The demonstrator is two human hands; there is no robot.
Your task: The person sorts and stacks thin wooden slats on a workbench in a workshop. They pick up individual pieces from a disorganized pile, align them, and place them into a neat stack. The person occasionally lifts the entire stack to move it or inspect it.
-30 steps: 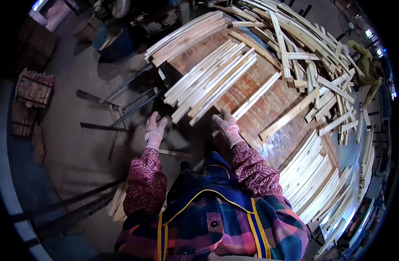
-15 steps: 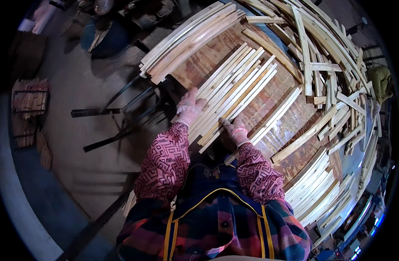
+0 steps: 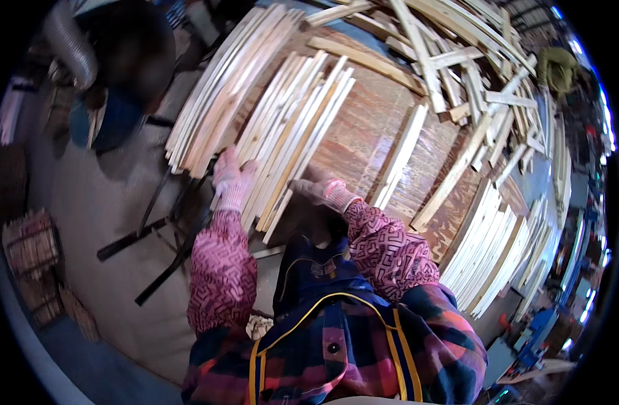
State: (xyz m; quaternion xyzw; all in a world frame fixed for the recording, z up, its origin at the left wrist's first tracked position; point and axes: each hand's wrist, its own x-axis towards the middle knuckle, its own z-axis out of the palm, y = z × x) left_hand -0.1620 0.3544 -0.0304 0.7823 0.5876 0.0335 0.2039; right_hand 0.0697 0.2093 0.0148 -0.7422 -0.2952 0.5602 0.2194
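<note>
A row of long, pale wooden strips (image 3: 289, 128) lies side by side on a worn plywood tabletop (image 3: 370, 111), between my hands. At its left edge, near the close ends, is my gloved left hand (image 3: 234, 177), thumb and fingers apart. My gloved right hand (image 3: 317, 187) reaches to the right edge of the row, with fingers stretched toward the outermost strip; its fingertips are partly in shadow. Left of the row lies another stack of strips (image 3: 238, 81), with a narrow gap between. A pair of strips (image 3: 400, 155) lies apart on the right.
A jumbled heap of wood pieces (image 3: 451, 61) covers the far right. More strips (image 3: 488, 250) lie in rows at the near right. Dark metal bars (image 3: 164, 260) stick out at the left, beside a blue bin (image 3: 114, 118) and a ridged hose (image 3: 73, 47).
The row of strips has slid left with both hands, narrowing its gap to the left stack and widening the one to the separate pair. The view has turned too.
</note>
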